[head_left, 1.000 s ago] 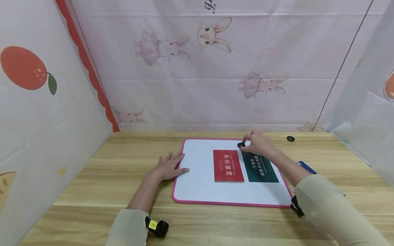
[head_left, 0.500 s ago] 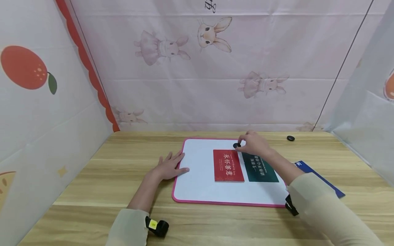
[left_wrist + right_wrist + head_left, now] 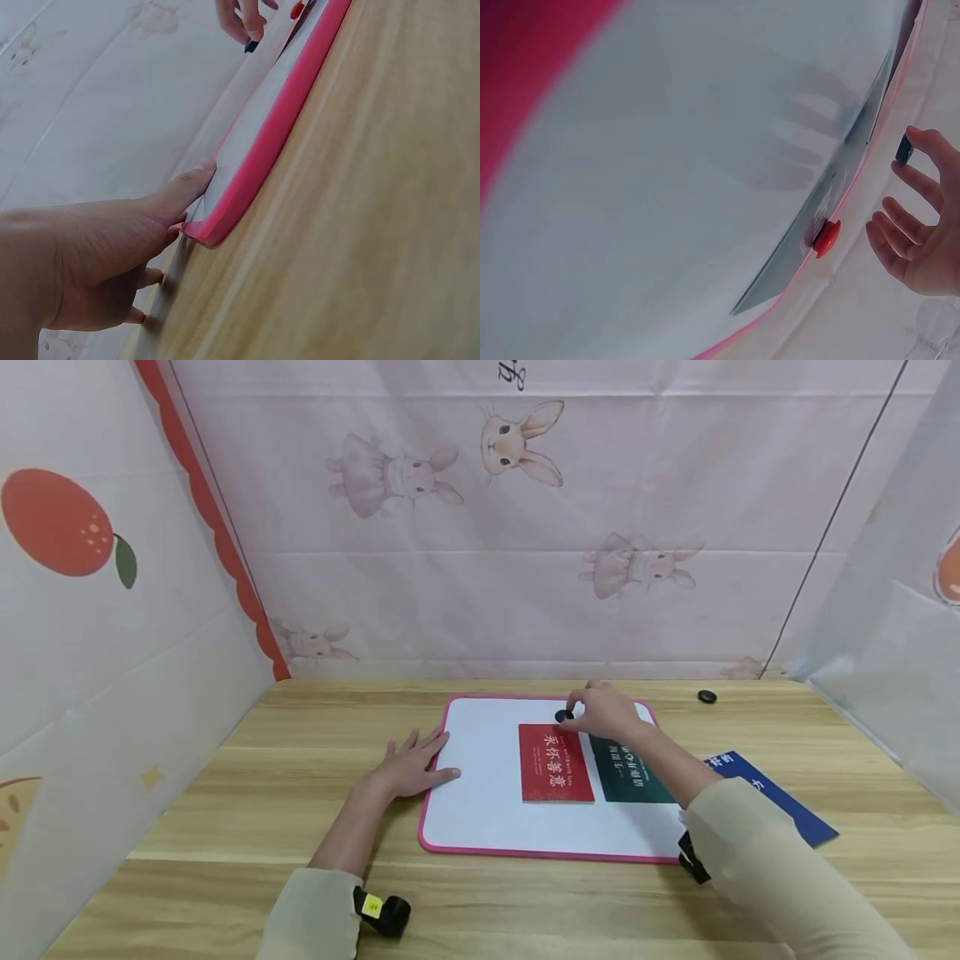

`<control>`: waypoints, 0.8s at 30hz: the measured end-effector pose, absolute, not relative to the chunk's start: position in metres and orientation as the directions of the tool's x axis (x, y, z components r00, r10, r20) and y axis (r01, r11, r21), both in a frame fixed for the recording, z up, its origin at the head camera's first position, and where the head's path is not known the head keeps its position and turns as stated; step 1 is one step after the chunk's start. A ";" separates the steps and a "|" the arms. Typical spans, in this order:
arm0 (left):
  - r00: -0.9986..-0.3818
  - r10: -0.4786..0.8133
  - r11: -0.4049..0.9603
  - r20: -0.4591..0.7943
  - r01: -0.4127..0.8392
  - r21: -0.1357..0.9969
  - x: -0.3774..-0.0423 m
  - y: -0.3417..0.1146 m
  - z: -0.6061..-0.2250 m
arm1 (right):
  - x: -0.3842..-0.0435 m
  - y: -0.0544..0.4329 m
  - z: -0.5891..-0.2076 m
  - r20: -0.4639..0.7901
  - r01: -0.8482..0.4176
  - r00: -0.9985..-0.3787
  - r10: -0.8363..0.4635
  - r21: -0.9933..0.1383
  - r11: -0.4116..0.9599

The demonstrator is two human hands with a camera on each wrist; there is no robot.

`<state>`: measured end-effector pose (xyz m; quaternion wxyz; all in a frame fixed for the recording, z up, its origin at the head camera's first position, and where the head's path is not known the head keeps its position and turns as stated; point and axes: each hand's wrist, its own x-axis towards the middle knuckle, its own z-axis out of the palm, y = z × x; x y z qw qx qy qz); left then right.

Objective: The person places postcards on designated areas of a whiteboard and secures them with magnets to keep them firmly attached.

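Note:
A pink-rimmed whiteboard point(image 3: 480, 810) lies on the table with a red card point(image 3: 553, 768) and a dark green card point(image 3: 637, 777) side by side on it. Between thumb and index finger my right hand point(image 3: 609, 712) pinches a small black round magnet point(image 3: 563, 716), close above the red card's far edge. The remaining fingers of that hand spread loosely in the right wrist view. A red magnet point(image 3: 826, 238) sits at the green card's far edge there; my right hand hides it in the head view. My left hand point(image 3: 408, 768) rests flat across the board's left edge, thumb on the white surface.
Another black round magnet point(image 3: 707, 697) lies on the wooden table point(image 3: 247, 827) behind and right of the board. A blue card point(image 3: 783, 802) lies to the right, partly covered by my right forearm. Printed cloth walls point(image 3: 450, 610) stand at the back and sides.
My right hand has moved left with the black magnet, from the green card's far left corner to the red card's far edge. More of the blue card shows. The left hand stays put.

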<state>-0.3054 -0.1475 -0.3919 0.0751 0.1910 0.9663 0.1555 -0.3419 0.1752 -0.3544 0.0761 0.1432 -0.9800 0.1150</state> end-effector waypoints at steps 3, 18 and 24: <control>-0.916 0.391 0.880 -0.087 0.344 0.328 -0.305 -0.148 -0.391 | -0.342 0.172 -0.353 0.177 -0.301 -0.947 -0.267 -0.206 0.931; -0.916 0.391 0.879 -0.090 0.342 0.331 -0.305 -0.148 -0.390 | -0.346 0.162 -0.354 0.184 -0.330 -0.938 -0.295 -0.204 0.922; -0.915 0.391 0.881 -0.097 0.342 0.326 -0.306 -0.148 -0.392 | -0.348 0.159 -0.357 0.184 -0.335 -0.936 -0.301 -0.194 0.922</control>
